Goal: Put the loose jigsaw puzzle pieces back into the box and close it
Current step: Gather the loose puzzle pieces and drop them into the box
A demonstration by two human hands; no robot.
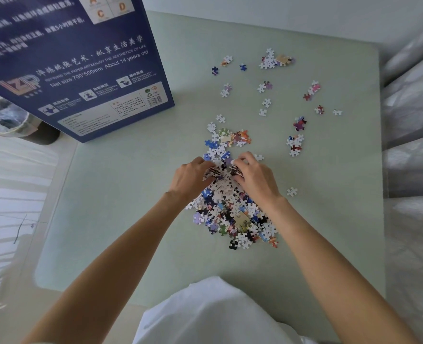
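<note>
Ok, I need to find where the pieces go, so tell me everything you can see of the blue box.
The blue box is a large, flat, dark blue cardboard carton, seen at the upper left of the table. The visible face carries white Chinese text, English lines, lettered squares, small icons and a barcode. It looks tilted up from the table, its near corner overhanging the left edge. Neither of the hands touches it, and no puzzle pieces lie against it. Whether it is open cannot be told.

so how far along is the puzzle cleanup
Early. Nothing visibly boxed: the blue box stands at the table's far left, its inside unseen. In hand: the left hand and right hand scoop from the main pile. Left: that pile, the scattered pieces beyond, then closing.
</note>
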